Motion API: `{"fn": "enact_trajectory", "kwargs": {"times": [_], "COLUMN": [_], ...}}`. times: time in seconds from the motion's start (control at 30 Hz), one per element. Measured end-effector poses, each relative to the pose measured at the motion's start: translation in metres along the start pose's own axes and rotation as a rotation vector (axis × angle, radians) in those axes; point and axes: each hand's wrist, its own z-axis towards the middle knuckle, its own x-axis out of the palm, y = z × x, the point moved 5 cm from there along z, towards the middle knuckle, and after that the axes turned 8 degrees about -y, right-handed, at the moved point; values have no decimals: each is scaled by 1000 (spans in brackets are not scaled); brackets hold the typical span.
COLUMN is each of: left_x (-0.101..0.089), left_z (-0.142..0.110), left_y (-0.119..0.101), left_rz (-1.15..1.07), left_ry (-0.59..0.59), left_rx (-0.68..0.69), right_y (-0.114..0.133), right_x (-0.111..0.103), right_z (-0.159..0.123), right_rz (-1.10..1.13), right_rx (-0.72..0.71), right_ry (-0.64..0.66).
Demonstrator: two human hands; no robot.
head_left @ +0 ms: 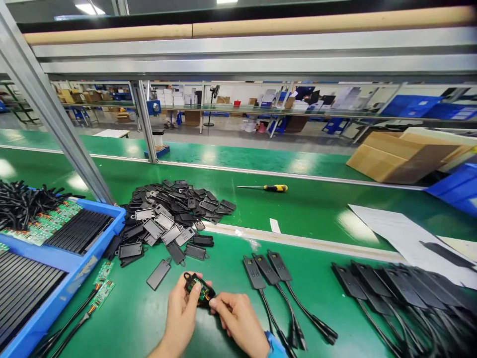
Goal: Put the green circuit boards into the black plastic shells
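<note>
My left hand (181, 315) grips a small black plastic case (189, 278), its thumb pressing on a green circuit board (197, 287) that lies in the case. Coloured wires show at the board's lower right end. There my right hand (236, 315) pinches the case's end between thumb and forefinger; whether it also holds a cable is hidden. A loose black cover (158, 274) lies left of my hands. Beyond it is a heap of black case parts (175, 209). Three closed black units with cables (266, 271) lie to the right.
At left, a blue tray (80, 268) holds boards with black cables, and two wired boards (102, 293) lie beside it. More cabled units (402, 286) are at right, near paper sheets (387, 233). A screwdriver (276, 188) lies farther back. A metal post (70, 114) rises at left.
</note>
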Motion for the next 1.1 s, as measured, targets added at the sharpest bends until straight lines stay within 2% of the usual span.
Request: {"fn": "enact_trajectory", "kwargs": {"times": [0.1,0.2,0.27,0.37,0.47,0.6,0.73,0.93,1.1], "left_x": [-1,-1,2,9,15,17,18,20,21], "left_z": [0,5,8,9,5,2,2,1,-1], "left_y": [-6,-7,-6,-4,0,1,2,0,-1], "left_rz": [17,-41,-51,54,251,530,691,707,781], "left_ry": [2,3,49,192,298,289,312,321,329], "left_rx": [36,-90,-166,-176,-62,119,152,162,197], "right_y": [0,8,18,33,41,43,40,35,38], "right_x": [2,3,-2,-17,-26,-26,-24,-25,-22], "right_z": [2,0,-3,-10,-16,-19,-17,-12,-13], "right_rz": [46,90,16,-101,-200,-472,-505,-405,-532], "right_rx": [47,-3,-136,-386,-631,-825,-862,-839,-842], "right_ry": [1,71,23,-196,-325,-406,-388,-356,-286]}}
